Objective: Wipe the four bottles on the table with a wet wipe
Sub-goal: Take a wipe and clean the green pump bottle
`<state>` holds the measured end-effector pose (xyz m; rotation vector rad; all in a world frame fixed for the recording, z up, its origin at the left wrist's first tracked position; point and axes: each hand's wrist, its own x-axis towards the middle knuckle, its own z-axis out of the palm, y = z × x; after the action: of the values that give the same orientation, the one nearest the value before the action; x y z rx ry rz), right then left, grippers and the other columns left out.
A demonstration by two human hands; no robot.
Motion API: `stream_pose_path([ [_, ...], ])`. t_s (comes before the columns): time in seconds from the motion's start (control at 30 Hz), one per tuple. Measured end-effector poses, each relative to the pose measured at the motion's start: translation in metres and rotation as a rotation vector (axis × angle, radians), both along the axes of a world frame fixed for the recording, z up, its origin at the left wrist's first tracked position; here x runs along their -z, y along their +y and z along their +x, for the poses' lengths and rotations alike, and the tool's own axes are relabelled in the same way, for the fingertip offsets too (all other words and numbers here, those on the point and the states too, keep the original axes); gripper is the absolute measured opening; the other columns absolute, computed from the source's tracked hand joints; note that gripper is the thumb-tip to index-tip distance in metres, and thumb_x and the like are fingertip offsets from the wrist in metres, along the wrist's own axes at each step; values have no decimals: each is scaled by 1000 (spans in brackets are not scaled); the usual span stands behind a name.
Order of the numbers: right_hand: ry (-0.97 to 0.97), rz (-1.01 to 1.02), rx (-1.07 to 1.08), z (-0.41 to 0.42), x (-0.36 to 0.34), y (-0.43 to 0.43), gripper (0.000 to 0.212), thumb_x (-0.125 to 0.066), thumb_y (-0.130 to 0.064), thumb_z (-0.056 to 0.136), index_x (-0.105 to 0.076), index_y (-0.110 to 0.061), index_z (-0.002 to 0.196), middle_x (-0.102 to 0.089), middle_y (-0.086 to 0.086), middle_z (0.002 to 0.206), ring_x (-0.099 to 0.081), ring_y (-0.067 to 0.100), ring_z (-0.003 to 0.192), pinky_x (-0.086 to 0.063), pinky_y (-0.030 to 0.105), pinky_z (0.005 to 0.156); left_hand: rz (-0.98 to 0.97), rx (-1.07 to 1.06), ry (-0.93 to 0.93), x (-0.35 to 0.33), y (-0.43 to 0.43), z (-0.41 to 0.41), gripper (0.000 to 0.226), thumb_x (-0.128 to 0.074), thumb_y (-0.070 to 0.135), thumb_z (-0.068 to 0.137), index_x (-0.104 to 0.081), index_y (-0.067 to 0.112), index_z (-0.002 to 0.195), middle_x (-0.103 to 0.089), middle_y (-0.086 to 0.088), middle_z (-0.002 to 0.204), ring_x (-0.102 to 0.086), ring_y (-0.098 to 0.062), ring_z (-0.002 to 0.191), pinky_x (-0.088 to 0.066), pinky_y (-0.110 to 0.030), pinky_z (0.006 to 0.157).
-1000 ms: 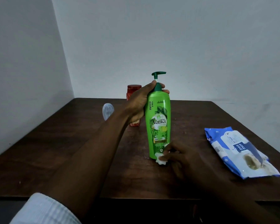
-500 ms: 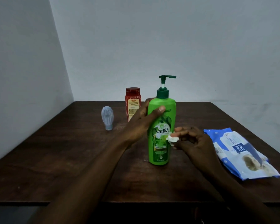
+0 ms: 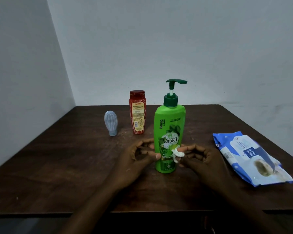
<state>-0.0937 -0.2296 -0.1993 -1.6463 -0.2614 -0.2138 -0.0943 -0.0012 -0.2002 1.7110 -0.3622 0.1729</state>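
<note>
A bright green pump bottle point(image 3: 169, 132) with a darker green pump head and a label printed with leaves and white lettering is seen on the dark brown, wood-grained bench point(image 3: 57, 166). Toward the far left corner a red bottle point(image 3: 137, 112) with a yellow-and-white label and a pale grey-blue bottle point(image 3: 110, 123) marked with fine lines are shown. By the right edge a blue-and-white wipes pack point(image 3: 249, 157) with a dark blue tab is seen, and a white wipe point(image 3: 177, 154) against the green bottle.
</note>
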Motion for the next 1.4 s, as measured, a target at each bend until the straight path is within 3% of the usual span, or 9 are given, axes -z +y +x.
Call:
stream_pose_path([
  [0.13,-58,-54,43,-5,-4,1,18,-85,-4,73,-79,-17,85,-79,-11,92,-72,-3,93,-52,9,79,-34,-52,-13,4,-8,1,38,-75,19,88,-67,20,125,-75,0,113,-71,-15,106,-57,-43,95],
  [0.23,-60,-32,69,-4,-3,-1,21,-82,3,74,-77,-15,85,-77,-20,84,-71,-7,88,-49,4,71,-31,-36,-27,3,-18,5,36,-71,16,91,-65,18,127,-75,2,112,-71,-16,107,-57,-40,92],
  [0.4,-27,-4,159,16,-5,-17,19,-84,-2,75,-77,-16,85,-79,-10,88,-75,3,80,-58,16,66,-29,-46,-4,-7,-48,25,31,-70,9,91,-66,29,114,-76,8,99,-72,-5,94,-59,-22,76],
  [0.6,21,11,326,60,-2,-34,14,-87,-12,75,-78,-20,82,-79,0,86,-76,19,83,-63,40,72,91,-135,-99,-13,-82,69,35,-72,6,89,-68,10,123,-67,18,92,-63,17,78,-50,-5,70],
  [0.77,50,28,408,94,2,-34,14,-86,-11,76,-78,-16,86,-78,2,86,-76,20,82,-64,44,72,90,-218,-70,-10,-98,105,35,-73,8,89,-70,12,124,-75,2,107,-63,14,80,-53,-7,77],
  [0.9,70,23,459,116,1,-26,13,-86,-10,76,-77,-17,82,-78,0,82,-76,19,78,-64,42,69,66,-291,-28,-6,-106,131,32,-73,12,88,-73,16,120,-77,2,109,-70,-3,97,-57,-29,93],
  [1.1,93,26,473,143,5,-24,11,-85,-15,74,-76,-21,77,-77,-2,78,-76,19,76,-63,50,73,103,-363,3,1,-112,152,31,-72,17,90,-72,16,121,-76,1,112,-70,-7,102,-57,-35,94],
  [1.4,11,16,505,149,9,-24,11,-80,-13,81,-73,-21,81,-77,1,79,-75,19,77,-60,34,69,90,-412,1,9,-120,155,31,-69,22,91,-72,19,122,-76,1,112,-71,-11,101,-57,-37,93],
])
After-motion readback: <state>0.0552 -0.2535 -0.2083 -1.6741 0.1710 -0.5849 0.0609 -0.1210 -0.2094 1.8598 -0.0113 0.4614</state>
